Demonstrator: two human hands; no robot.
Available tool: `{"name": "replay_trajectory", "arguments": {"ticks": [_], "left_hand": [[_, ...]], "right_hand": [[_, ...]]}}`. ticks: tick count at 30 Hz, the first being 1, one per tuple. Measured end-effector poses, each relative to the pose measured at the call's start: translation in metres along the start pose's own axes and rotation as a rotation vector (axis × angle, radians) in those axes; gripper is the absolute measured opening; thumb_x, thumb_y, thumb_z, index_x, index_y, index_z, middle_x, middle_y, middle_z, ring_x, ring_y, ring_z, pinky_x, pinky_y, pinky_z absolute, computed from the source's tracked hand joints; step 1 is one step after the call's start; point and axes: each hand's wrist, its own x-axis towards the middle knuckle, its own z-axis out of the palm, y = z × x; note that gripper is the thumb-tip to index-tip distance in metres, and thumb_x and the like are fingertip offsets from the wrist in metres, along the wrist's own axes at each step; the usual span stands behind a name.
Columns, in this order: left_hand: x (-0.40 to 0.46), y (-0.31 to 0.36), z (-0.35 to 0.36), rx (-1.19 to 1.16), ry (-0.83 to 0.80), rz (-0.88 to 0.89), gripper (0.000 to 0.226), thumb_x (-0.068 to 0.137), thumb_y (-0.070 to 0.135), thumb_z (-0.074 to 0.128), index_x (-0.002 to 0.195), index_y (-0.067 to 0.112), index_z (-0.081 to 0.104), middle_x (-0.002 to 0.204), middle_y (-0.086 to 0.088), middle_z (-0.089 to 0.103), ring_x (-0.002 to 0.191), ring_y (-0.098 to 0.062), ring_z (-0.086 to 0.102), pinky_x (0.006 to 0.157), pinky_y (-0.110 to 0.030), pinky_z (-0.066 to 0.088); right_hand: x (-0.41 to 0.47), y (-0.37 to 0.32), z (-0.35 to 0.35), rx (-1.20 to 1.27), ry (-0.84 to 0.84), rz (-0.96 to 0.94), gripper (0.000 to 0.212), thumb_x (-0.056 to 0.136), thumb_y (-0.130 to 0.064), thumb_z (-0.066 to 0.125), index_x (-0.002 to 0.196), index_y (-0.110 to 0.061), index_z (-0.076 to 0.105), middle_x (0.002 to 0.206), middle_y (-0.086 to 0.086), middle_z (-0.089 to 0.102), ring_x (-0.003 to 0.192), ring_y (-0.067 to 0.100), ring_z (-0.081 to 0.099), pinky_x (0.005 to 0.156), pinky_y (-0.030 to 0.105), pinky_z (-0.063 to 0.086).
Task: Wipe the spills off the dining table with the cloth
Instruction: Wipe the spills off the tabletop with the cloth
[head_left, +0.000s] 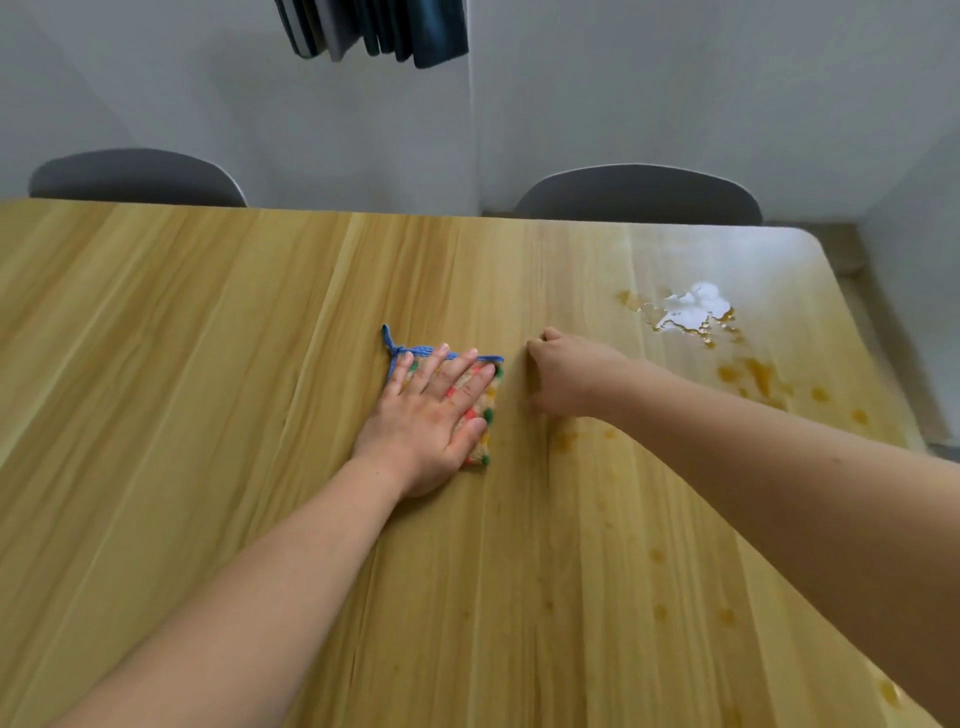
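Left hand (426, 415) has its fingers (457, 371) straight and spread, pressing flat on the cloth (480, 410) mid-table (208, 364). Right hand (563, 374) sits just beside it, fingers curled under, holding nothing. Orange spills (753, 376) lie off to the right, plus a shiny puddle (685, 312).

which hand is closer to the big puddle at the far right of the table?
Right. The right hand rests curled on the table just left of the puddle, not touching it. The left hand lies flat on the cloth, farther left.
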Motion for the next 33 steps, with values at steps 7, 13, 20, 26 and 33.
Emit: {"name": "replay_trajectory", "arguments": {"ticks": [7,13,20,26,33], "left_hand": [[0.003,-0.001,0.001,0.012,0.009,0.004,0.067,0.086,0.058,-0.005,0.15,0.039,-0.007,0.161,0.013,-0.007,0.147,-0.015,-0.013,0.117,-0.047,-0.011],[-0.003,0.018,0.001,-0.022,-0.023,-0.081,0.058,0.098,0.05,0.01,0.15,0.037,-0.01,0.16,0.012,-0.014,0.146,-0.017,-0.02,0.116,-0.05,-0.012],[-0.047,0.046,0.003,-0.035,-0.07,0.156,0.065,0.092,0.057,0.003,0.152,0.033,-0.005,0.159,0.012,-0.016,0.146,-0.017,-0.019,0.116,-0.048,-0.016],[-0.065,0.015,0.011,-0.049,-0.053,-0.221,0.07,0.085,0.057,-0.006,0.151,0.036,-0.009,0.16,0.012,-0.014,0.146,-0.015,-0.018,0.116,-0.046,-0.015],[-0.082,0.08,0.007,-0.079,-0.068,0.042,0.064,0.091,0.053,0.004,0.152,0.034,-0.006,0.159,0.01,-0.016,0.145,-0.019,-0.023,0.114,-0.05,-0.019]], "right_hand": [[-0.002,0.003,-0.007,-0.155,-0.077,-0.042,0.087,0.085,-0.048,0.063,0.151,-0.013,0.019,0.159,0.011,0.007,0.134,0.027,0.038,0.102,0.033,0.038],[-0.005,0.01,0.0,-0.14,-0.066,-0.05,0.091,0.085,-0.052,0.062,0.153,-0.018,0.013,0.16,0.008,0.003,0.134,0.03,0.037,0.102,0.036,0.041],[-0.006,0.007,-0.004,-0.12,-0.081,-0.005,0.088,0.085,-0.048,0.063,0.153,-0.019,0.015,0.16,0.006,0.005,0.135,0.03,0.035,0.106,0.038,0.038],[-0.006,0.008,-0.005,-0.095,-0.1,0.001,0.091,0.083,-0.05,0.065,0.153,-0.02,0.014,0.16,0.005,0.005,0.135,0.031,0.035,0.107,0.042,0.038],[-0.005,0.008,-0.002,-0.065,-0.088,0.035,0.094,0.079,-0.052,0.068,0.152,-0.019,0.018,0.157,0.006,0.014,0.134,0.032,0.035,0.106,0.041,0.038]]}}
